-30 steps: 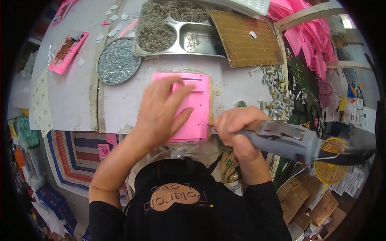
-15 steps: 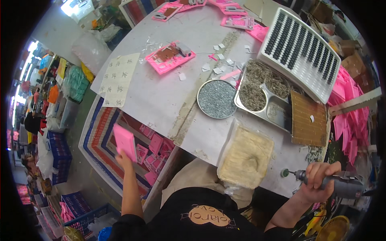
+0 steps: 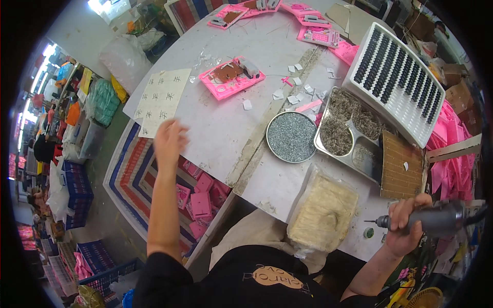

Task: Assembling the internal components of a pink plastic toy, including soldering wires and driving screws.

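A grey-white worktable (image 3: 218, 128) stands before me in a cluttered workshop. At its near right side, my right hand (image 3: 405, 218) wraps its fingers around an electric screwdriver (image 3: 442, 219): a thick grey cylinder held nearly level, its dark nose tapering to 1 thin bit that points left, near a small green tub (image 3: 368, 232). A dark cord leaves its right end. My left hand (image 3: 171, 139), slightly blurred, is raised by the table's left edge near a paper sheet (image 3: 162, 100), fingers loosely parted and bare. Smooth, bright pink plastic housings (image 3: 201, 204) lie heaped in a striped bin (image 3: 128, 169) at the near left. A creamy, plastic-wrapped pad (image 3: 321, 210), dented, lies nearer my right hand.
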`<action>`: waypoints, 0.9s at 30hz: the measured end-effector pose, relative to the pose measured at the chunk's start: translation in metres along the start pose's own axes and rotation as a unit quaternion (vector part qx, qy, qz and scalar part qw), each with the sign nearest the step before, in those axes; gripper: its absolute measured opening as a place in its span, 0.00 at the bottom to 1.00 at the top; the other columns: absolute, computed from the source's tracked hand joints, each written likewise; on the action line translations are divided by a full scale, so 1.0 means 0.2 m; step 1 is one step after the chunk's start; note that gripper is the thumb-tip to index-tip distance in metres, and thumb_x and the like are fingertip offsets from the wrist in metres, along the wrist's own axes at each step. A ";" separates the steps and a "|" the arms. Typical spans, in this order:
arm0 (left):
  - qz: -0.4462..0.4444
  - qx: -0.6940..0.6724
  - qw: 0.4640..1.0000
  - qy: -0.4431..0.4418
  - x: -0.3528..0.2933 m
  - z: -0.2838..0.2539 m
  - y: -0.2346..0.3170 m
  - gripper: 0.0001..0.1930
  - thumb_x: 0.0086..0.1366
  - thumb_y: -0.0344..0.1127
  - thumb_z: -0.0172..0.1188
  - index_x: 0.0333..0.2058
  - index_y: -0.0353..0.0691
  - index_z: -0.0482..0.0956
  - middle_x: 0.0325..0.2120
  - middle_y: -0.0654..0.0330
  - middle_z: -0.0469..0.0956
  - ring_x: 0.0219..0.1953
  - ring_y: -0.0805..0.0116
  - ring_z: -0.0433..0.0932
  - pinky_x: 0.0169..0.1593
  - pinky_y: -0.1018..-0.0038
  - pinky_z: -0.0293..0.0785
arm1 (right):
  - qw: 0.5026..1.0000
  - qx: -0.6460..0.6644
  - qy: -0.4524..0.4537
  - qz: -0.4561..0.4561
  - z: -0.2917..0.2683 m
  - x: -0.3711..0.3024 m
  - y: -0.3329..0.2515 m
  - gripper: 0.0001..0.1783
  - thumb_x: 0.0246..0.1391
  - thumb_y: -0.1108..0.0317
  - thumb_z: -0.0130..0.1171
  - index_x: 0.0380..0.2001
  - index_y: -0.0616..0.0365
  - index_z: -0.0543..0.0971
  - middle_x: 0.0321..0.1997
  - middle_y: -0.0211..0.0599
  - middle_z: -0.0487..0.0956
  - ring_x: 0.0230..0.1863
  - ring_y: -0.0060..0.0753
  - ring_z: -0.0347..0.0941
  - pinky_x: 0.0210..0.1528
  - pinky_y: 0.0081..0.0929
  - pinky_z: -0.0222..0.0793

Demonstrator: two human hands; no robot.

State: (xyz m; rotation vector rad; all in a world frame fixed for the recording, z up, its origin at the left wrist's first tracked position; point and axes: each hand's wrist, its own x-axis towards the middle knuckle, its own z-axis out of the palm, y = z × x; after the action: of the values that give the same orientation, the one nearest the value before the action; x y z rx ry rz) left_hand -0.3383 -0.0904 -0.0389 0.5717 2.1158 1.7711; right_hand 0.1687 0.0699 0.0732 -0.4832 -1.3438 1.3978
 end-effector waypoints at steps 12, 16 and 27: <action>-0.106 -0.221 0.954 -0.175 0.16 0.54 0.12 0.10 0.75 0.32 0.55 0.47 0.31 0.73 0.33 0.54 0.82 0.28 0.71 0.82 0.31 0.78 0.80 | 0.976 -0.204 -0.063 -0.049 0.06 -0.28 0.02 0.22 0.53 0.77 0.53 0.52 0.73 0.76 0.45 0.52 0.81 0.47 0.40 0.77 0.51 0.37 0.74; -0.097 -0.263 0.930 -0.239 -0.45 0.62 0.27 0.14 0.75 0.31 0.53 0.56 0.35 0.68 0.37 0.54 0.82 0.30 0.69 0.82 0.35 0.73 0.80 | 0.941 0.016 -0.115 0.319 0.19 -0.26 0.28 0.28 0.68 0.62 0.59 0.65 0.67 0.71 0.53 0.47 0.81 0.57 0.35 0.78 0.59 0.33 0.72; -0.227 -0.099 0.753 -0.610 -1.33 0.53 0.26 0.18 0.74 0.29 0.57 0.59 0.34 0.67 0.38 0.55 0.82 0.32 0.69 0.85 0.34 0.74 0.80 | 0.971 0.060 0.063 0.222 0.01 -0.48 0.38 0.36 0.70 0.54 0.60 0.71 0.65 0.64 0.66 0.40 0.75 0.65 0.30 0.70 0.69 0.31 0.63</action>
State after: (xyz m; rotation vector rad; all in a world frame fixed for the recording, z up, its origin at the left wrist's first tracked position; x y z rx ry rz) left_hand -0.0515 -0.1249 -0.0096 0.7581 0.9755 0.8384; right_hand 0.1680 0.0025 -0.0297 -0.8132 -1.0781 1.7665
